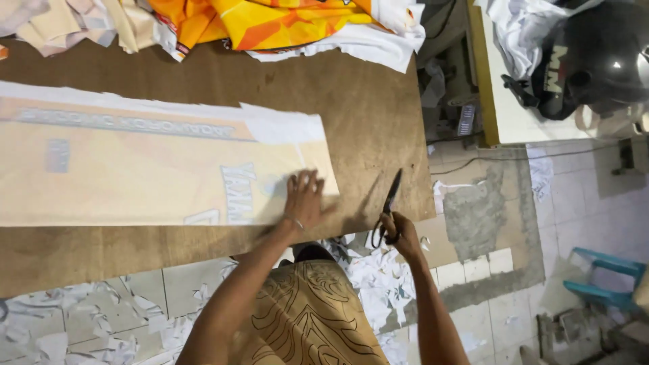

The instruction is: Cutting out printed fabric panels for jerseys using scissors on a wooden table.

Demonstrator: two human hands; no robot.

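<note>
A long sheet of pale yellow printed fabric [135, 169] lies flat on the brown wooden table [365, 108]. My left hand [303, 197] rests palm down, fingers spread, on the sheet's right end near its lower corner. My right hand [395, 230] grips the handles of black scissors [389, 199] just off the table's near edge. The blades point up over the bare wood to the right of the fabric, not touching it.
Orange, yellow and white cloth [270, 23] is piled along the table's far edge. White paper scraps [88, 318] litter the tiled floor below. A black helmet [595, 61] sits on a white surface at top right, a teal stool [602, 277] at right.
</note>
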